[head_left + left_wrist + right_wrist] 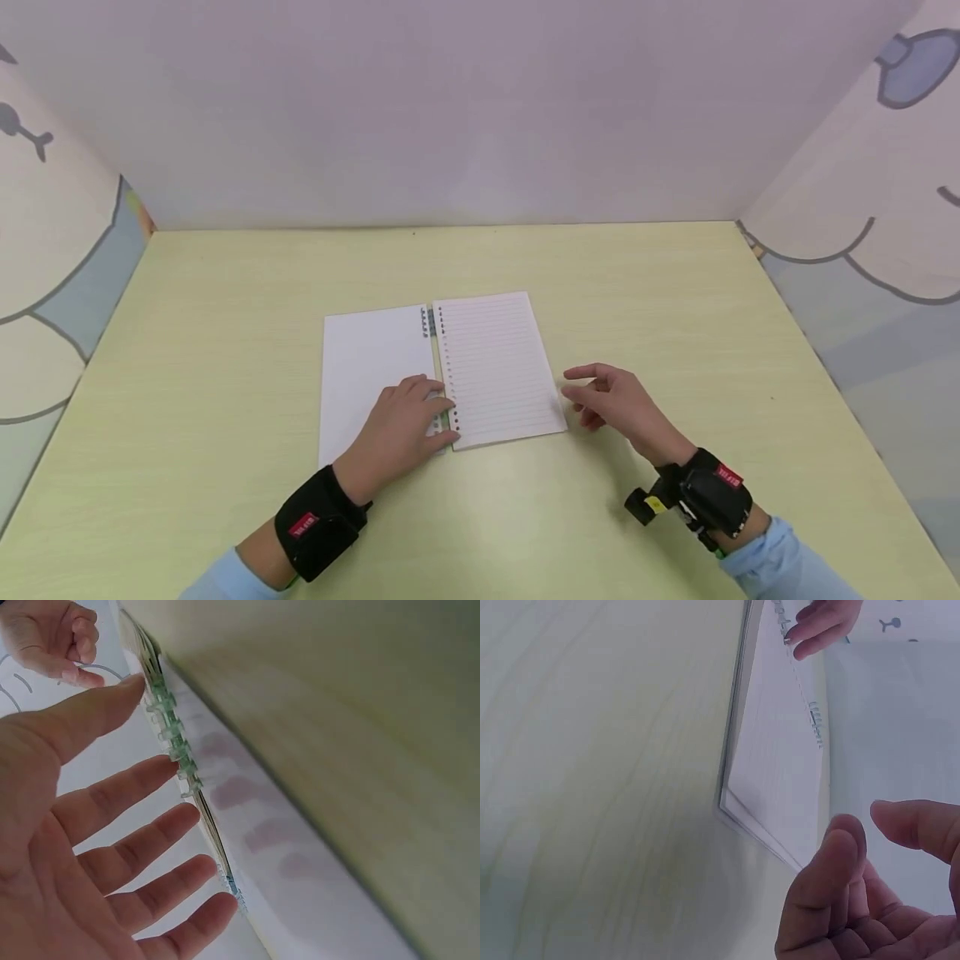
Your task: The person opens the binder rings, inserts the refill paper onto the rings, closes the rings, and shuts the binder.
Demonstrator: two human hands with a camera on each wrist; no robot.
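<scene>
A: Pale yellow-green wood grain on the surface point(225, 350); in the middle lies a spiral notebook point(442, 375), open flat, a blank white sheet on its left and a lined page point(498, 367) on its right.

B: And the hands?

A: The left hand point(401, 429) lies flat, fingers straight and a little spread, its fingertips point(191, 817) on the plastic coil point(169, 724) near the lower end of the binding; it presses rather than grips; the right hand point(611, 400) hangs just beside the lined page's outer edge, thumb and fingers loosely apart, holding nothing and, as far as I can tell, touching nothing.

B: So which step would you say is in hand?

A: My judgement: the notebook is being pinned at the spine while the right hand lines up on the page's free edge; the page itself lies flat, not yet lifted.

B: What would the next move call for?

A: Likely a light pinch on one sheet only at that outer edge or its lower corner point(727, 806); the stack there is thin and layered, so catching several sheets is the risk; the left hand's pressure on the coil should keep the notebook from sliding.
</scene>
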